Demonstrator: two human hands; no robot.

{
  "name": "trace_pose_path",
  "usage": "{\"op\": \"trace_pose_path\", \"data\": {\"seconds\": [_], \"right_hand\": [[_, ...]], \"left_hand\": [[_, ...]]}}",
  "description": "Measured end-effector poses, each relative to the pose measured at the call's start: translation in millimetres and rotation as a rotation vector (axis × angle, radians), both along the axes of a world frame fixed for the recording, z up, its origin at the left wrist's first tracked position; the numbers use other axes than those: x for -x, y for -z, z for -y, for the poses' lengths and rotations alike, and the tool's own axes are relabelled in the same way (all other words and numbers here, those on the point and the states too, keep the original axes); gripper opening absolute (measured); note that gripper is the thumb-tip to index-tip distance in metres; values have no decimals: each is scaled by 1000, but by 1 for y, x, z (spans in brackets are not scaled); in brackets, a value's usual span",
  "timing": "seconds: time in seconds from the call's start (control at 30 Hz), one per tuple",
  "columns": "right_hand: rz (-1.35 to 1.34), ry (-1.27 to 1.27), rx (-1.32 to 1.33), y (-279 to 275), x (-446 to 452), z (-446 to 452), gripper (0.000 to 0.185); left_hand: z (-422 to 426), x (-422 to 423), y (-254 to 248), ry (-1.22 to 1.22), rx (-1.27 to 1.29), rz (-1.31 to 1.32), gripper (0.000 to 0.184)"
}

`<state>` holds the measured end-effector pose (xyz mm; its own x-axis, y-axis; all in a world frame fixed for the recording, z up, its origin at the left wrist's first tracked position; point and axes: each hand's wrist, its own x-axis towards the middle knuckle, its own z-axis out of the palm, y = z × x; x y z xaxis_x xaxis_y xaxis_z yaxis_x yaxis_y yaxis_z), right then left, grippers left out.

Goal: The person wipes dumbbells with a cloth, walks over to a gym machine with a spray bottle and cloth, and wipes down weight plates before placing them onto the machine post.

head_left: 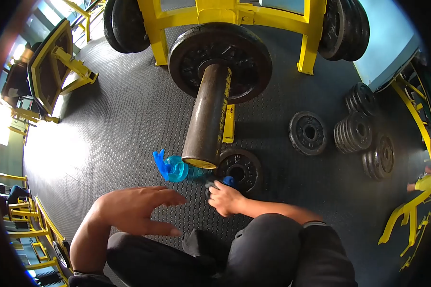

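Observation:
My left hand (pixel 141 210) hovers over my knee with its fingers apart and holds nothing. Past its fingertips, a translucent turquoise bottle with a blue spray-type top (pixel 177 169) lies on the floor. My right hand (pixel 226 197) is closed around a small dark thing (pixel 209 185), mostly hidden by the fingers, whose kind I cannot make out. A round blue piece (pixel 229 181) shows just beyond the knuckles; whether it belongs to the held thing is unclear. Behind that hand, a black weight plate (pixel 249 168) lies flat on the floor.
Above the bottle, a thick metal post (pixel 207 115) juts toward me from a yellow rack (pixel 251 16), with a large black plate (pixel 251 71) on it. More plates (pixel 309 133) lie at right, several in stacks (pixel 352 131). Yellow gym machines stand along both sides.

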<state>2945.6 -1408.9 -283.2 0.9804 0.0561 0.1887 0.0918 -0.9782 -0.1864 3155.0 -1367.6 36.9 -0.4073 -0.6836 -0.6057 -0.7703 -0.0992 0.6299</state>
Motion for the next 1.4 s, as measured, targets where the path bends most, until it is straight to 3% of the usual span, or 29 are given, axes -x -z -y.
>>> {"op": "trace_pose_path", "data": {"seconds": [0.07, 0.13, 0.2, 0.23, 0.27, 0.3, 0.33, 0.37, 0.4, 0.43, 0.47, 0.53, 0.6, 0.67, 0.73, 0.8, 0.87, 0.97, 1.0, 1.03, 1.07, 1.13, 1.17, 1.23, 1.3, 1.33, 1.4], "right_hand": [[206, -48, 63, 10, 44, 5, 19], [250, -40, -53, 11, 91, 19, 17], [103, 41, -39, 8, 138, 30, 14], [307, 385, -240, -2, 147, 41, 16], [264, 741, -198, 2, 167, 46, 9], [328, 863, -182, 7, 185, 60, 8], [613, 1004, -174, -10, 182, 63, 6], [702, 1133, -325, -4, 190, 63, 5], [787, 1260, -482, 0, 196, 60, 5], [786, 1426, -933, -15, 196, 49, 11], [787, 1431, -937, -23, 192, 38, 11], [792, 1553, -1342, -31, 178, 19, 13], [718, 1459, -1358, -13, 168, -9, 22], [710, 1400, -908, 14, 156, -37, 36], [688, 1399, -1088, -14, 145, -41, 44], [349, 1324, -714, -21, 149, -32, 50], [356, 1314, -681, -29, 159, -21, 51], [242, 1287, -922, -61, 174, -10, 47], [246, 1293, -931, -61, 178, -9, 47], [266, 1294, -1186, -60, 182, -8, 48], [279, 1281, -1443, -59, 185, -10, 49], [325, 1248, -1452, -45, 176, -17, 52], [375, 1218, -1452, -35, 168, -21, 55], [428, 1196, -1446, -42, 152, -26, 59], [-214, 1183, -324, -65, 132, -23, 56], [-216, 1191, -326, -54, 133, -22, 56], [-102, 1145, -669, -3, 132, -8, 54]], "left_hand": [[15, 14, 10, 30, 23, 27, 70], [36, 31, 36, 60, -110, -43, 68], [60, 56, 86, 158, -209, 69, 57], [66, 70, 115, 202, -184, 191, 56], [68, 85, 145, 241, -155, 316, 56], [66, 100, 179, 205, -71, 422, 66], [60, 114, 208, 171, 12, 530, 77], [53, 130, 228, 178, 15, 532, 77], [44, 146, 244, 147, 158, 558, 92], [34, 156, 259, 113, 300, 581, 109], [19, 162, 275, 119, 297, 582, 109], [-2, 168, 295, 66, 596, 716, 135], [8, 157, 289, 33, 654, 664, 140], [18, 146, 290, 89, 568, 495, 140], [19, 145, 292, 101, 617, 520, 132], [26, 141, 285, 187, 572, 440, 117], [28, 139, 273, 215, 560, 436, 107], [29, 141, 236, 181, 468, 328, 108], [35, 144, 209, 107, 295, 322, 106], [40, 143, 194, 26, 121, 314, 105], [42, 137, 192, 26, 111, 316, 105], [45, 118, 190, -230, 18, 25, 98], [47, 109, 193, -319, -79, -98, 84], [48, 98, 210, -452, -142, -213, 80], [51, 94, 203, -687, -288, -371, 67], [51, 87, 213, -680, -292, -371, 67], [57, 70, 239, -849, -377, -534, 59]]}}
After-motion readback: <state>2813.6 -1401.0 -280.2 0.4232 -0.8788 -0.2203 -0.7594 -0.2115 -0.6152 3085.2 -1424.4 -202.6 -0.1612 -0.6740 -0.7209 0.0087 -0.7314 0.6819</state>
